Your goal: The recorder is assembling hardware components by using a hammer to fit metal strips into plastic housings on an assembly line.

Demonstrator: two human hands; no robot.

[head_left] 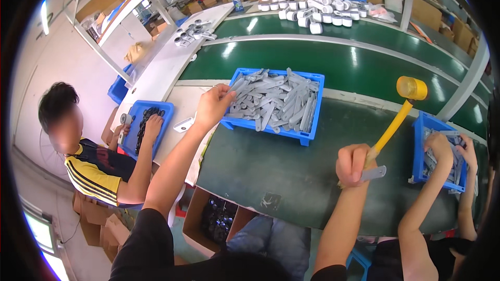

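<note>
My right hand (355, 165) is wrapped round the handle of a yellow mallet (411, 88), its head raised. A grey flat piece with rounded ends (374, 173) sticks out from the same hand. My left hand (212, 106) is at the left rim of a blue bin (276, 127), its thumb and fingers drawn together. Many similar grey flat pieces (273, 99) lie heaped in that bin, some right by my left fingertips. Whether these fingers pinch one of them cannot be made out.
At right, a co-worker's hands (440, 148) reach into another blue bin (417, 151). At left, a person holds a white part beside a blue tray (167, 109) of black parts. White cylindrical parts (328, 10) are piled across the green bench (245, 161). Below stands a cardboard box (195, 218).
</note>
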